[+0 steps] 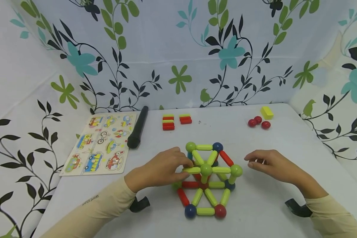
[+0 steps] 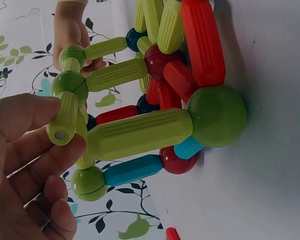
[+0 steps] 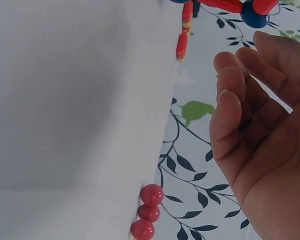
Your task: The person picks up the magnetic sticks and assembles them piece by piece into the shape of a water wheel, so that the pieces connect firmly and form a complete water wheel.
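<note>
A structure of magnetic rods and balls in lime, red, blue and dark red stands on the white table. My left hand is at its upper left. Between thumb and fingers it pinches a lime magnetic rod, whose free end shows a silver disc. The rod's other end meets a green ball at the top of the structure. To the right of the structure, my right hand hovers with relaxed, slightly bent fingers and holds nothing.
A wooden picture puzzle board lies at the left, with a black microphone-shaped thing along its right edge. Farther back are several short red and lime rods. Red balls and a yellow block sit at the back right.
</note>
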`<state>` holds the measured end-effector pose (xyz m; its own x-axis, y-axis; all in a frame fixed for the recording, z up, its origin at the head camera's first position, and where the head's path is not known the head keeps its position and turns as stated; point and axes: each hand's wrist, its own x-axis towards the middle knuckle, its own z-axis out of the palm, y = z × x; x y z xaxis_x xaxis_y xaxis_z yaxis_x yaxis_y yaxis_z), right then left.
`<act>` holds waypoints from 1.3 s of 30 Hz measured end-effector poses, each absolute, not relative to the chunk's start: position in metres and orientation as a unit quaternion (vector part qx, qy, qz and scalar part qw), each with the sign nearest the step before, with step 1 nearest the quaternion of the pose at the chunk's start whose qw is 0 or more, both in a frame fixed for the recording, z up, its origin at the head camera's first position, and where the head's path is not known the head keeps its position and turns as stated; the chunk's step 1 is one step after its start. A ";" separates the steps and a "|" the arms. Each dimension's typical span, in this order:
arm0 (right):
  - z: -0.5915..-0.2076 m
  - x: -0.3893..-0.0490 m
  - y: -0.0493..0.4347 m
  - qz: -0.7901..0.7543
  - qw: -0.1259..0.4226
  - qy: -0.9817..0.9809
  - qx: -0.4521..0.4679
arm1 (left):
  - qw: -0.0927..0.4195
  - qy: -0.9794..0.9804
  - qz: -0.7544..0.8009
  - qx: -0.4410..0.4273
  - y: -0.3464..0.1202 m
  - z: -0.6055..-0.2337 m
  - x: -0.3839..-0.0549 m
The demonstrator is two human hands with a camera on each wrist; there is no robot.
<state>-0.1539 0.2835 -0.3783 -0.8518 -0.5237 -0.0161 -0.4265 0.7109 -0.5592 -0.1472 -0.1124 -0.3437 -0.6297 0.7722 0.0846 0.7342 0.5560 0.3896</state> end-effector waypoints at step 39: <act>-0.331 -0.276 0.259 -0.214 -0.029 0.963 -0.162 | -0.033 0.884 0.156 0.439 -0.153 -0.395 -0.088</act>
<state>-0.2761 0.2590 -0.3305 -0.9456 -0.3006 0.1246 -0.3251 0.8560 -0.4019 -0.0882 -0.1529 -0.3953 -0.6120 0.7663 0.1957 0.7869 0.5654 0.2473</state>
